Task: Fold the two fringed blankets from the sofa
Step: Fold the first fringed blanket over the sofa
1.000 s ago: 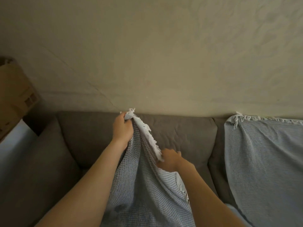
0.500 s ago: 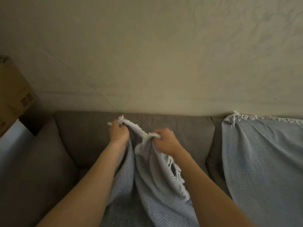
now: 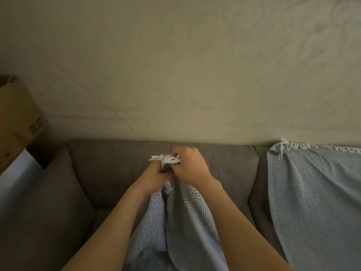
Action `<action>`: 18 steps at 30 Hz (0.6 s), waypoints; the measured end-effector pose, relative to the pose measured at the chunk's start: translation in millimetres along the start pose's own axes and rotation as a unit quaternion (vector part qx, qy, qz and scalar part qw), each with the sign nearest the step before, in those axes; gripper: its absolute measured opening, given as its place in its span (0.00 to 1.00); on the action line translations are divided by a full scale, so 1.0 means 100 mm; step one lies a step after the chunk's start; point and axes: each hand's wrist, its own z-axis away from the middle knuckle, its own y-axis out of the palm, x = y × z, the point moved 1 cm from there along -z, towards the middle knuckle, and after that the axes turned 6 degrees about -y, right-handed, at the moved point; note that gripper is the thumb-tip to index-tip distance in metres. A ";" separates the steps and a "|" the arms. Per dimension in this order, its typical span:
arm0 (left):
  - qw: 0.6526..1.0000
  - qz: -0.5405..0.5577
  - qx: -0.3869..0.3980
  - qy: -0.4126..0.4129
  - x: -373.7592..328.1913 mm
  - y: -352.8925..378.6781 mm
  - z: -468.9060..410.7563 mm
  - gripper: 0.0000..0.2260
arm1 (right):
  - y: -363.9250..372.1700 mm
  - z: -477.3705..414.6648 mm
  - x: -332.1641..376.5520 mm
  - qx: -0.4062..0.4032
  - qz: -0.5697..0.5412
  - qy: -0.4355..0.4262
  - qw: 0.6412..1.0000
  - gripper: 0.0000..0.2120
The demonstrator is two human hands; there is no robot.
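- Both hands have come together since a second ago: the right hand [image 3: 188, 168], then lower down on the fringed edge, now presses against the left hand [image 3: 156, 176] in front of the sofa back.
- Right fingers [image 3: 180, 156] are curled shut over a bunch of white fringe [image 3: 164, 159]; loose tassels poke out to the left of the fingertips.
- Left fingers are mostly hidden behind the right hand and the cloth. They seem closed on the same gathered edge, just below the fringe.
- Hanging straight down from the two fists is the held blanket [image 3: 175, 222], pale blue-grey with a waffle weave. It falls in two long folds between the forearms and runs out of the bottom of the view.
- Behind the fingers, and close to them, is the grey sofa [image 3: 109, 169]. Its back cushion fills the space to either side of the hands, and a side cushion slopes down well to the left.
- Well to the right of the fingers, the second blanket [image 3: 312, 202] lies spread over the sofa back and seat. Its white fringe runs along the top edge, apart from the hands.
- Above the fingers rises a plain beige wall [image 3: 175, 75].
- Far to the upper left of the fingers stands a cardboard box [image 3: 17, 118], partly cut off by the frame edge. Its contents cannot be seen.
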 end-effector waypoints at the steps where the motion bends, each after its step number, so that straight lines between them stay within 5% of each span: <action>1: 1.000 -0.021 -0.003 0.007 0.01 -0.02 -0.01 0.13 | -0.02 0.01 -0.01 -0.009 -0.020 0.003 1.000 0.01; 4: 0.998 -0.041 -0.041 0.020 0.00 -0.05 -0.01 0.15 | -0.05 0.08 -0.13 0.005 -0.052 0.034 0.998 0.06; 9: 0.985 0.019 -0.170 -0.037 -0.06 -0.14 -0.03 0.20 | 0.10 0.31 -0.44 0.190 -0.063 0.042 0.979 0.15; 14: 0.975 0.153 -0.148 -0.068 -0.16 -0.25 -0.06 0.14 | 0.31 0.44 -0.54 0.165 -0.045 0.064 0.983 0.29; 16: 0.978 0.164 -0.115 -0.063 -0.20 -0.27 -0.04 0.14 | 0.38 0.39 -0.51 0.132 -0.062 0.053 0.988 0.27; 18: 0.983 0.153 -0.090 -0.053 -0.26 -0.28 -0.01 0.13 | 0.39 0.29 -0.45 0.094 -0.066 0.048 0.992 0.11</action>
